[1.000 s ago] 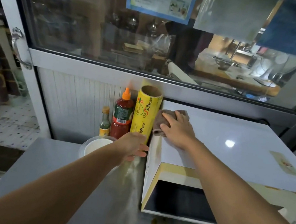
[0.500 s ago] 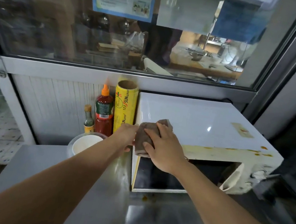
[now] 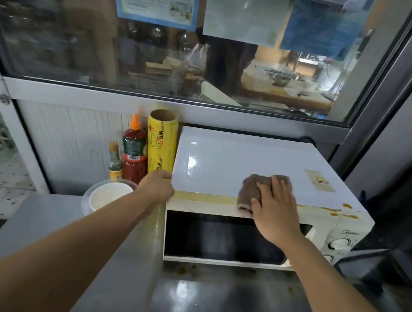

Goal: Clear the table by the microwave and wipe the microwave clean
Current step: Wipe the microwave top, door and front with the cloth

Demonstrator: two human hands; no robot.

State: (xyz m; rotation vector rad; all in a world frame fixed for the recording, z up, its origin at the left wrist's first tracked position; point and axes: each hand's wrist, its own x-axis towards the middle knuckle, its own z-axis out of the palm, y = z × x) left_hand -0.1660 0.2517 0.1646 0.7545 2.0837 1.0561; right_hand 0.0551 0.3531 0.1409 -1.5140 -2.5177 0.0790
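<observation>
right hand is laid flat, fingers straight, pressing a brown cloth onto the front edge of the microwave top; nothing is gripped, the cloth is only pinned under the palm and fingers. part of the cloth is draped over the front lip, just under the hand. left hand is placed at the microwave's front left corner, touching it; fingers are curled away from the camera, so whether the corner is gripped or only steadied cannot be told.

just right of the right hand, orange-brown stains are seen on the front right of the top and lip, not yet reached by the cloth. a yellowed strip runs along the lip between the two hands. a label is stuck on the top beyond the right hand. the microwave door below the right hand is dark; small drips are seen on the steel table just in front of it.

beyond the left hand a roll of cling wrap, a red sauce bottle and a small bottle are stood against the wall, with a lidded white bowl just to its left.

judged: wiping is under way, top mostly looks clean, the stained right edge, front and sides are left. the table is not cleared yet.
</observation>
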